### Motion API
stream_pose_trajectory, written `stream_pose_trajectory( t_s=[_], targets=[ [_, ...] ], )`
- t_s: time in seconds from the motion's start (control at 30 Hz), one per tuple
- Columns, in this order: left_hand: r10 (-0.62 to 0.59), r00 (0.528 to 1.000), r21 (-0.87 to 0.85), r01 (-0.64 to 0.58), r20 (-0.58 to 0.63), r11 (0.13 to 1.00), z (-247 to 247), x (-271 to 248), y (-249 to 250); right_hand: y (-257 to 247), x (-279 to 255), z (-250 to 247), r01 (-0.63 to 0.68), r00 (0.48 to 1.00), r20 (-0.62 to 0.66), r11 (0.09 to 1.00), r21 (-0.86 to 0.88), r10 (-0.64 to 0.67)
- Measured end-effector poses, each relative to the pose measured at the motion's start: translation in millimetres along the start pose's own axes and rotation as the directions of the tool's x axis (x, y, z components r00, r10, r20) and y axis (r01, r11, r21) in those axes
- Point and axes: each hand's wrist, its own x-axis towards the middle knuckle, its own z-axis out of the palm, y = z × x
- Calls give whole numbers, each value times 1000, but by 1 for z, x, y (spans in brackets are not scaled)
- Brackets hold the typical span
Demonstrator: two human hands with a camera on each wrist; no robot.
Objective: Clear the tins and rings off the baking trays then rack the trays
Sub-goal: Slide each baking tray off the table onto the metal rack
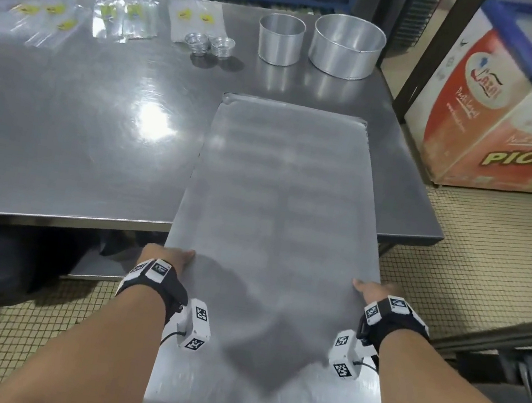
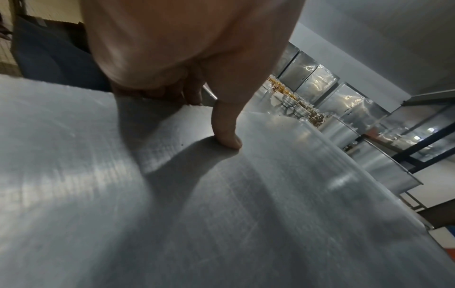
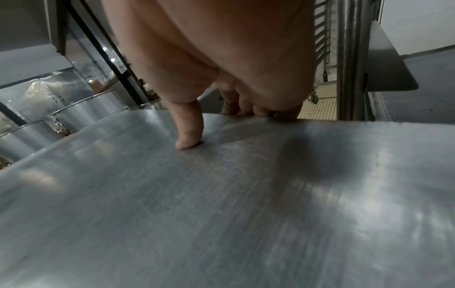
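A bare grey baking tray (image 1: pixel 278 203) juts off the steel table's near edge toward me, its far end over the table. My left hand (image 1: pixel 168 257) grips its left long edge, thumb on top (image 2: pixel 227 132) and fingers curled under. My right hand (image 1: pixel 372 291) grips the right long edge the same way, thumb (image 3: pixel 189 132) pressed on the top. Two round tins, a small one (image 1: pixel 280 39) and a large one (image 1: pixel 346 46), stand on the table at the back. Two little fluted tins (image 1: pixel 208 44) sit left of them.
The steel table (image 1: pixel 79 125) carries plastic packets (image 1: pixel 123 17) at the back left. A red and white freezer chest (image 1: pixel 512 117) stands to the right. In the right wrist view a tall metal rack (image 3: pixel 344 58) rises beyond the tray. Tiled floor lies below.
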Motion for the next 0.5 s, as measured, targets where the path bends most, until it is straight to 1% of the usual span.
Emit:
stream_pose_trajectory(
  t_s=[0.17,0.33,0.4,0.5],
  targets=[
    [17,1000,65,-18,19,998,12,5,24,-14,12,-15,-22,1000,20,999,-29,22],
    [74,996,183,-80,44,980,11,17,38,-23,4,-17,-38,999,30,995,-97,41],
    [99,993,203,-109,61,973,6,26,44,-24,-5,-14,-48,998,35,988,-145,54],
    [97,993,251,-111,69,961,-7,34,51,-23,-25,-4,-37,992,106,955,-296,71]
  ],
)
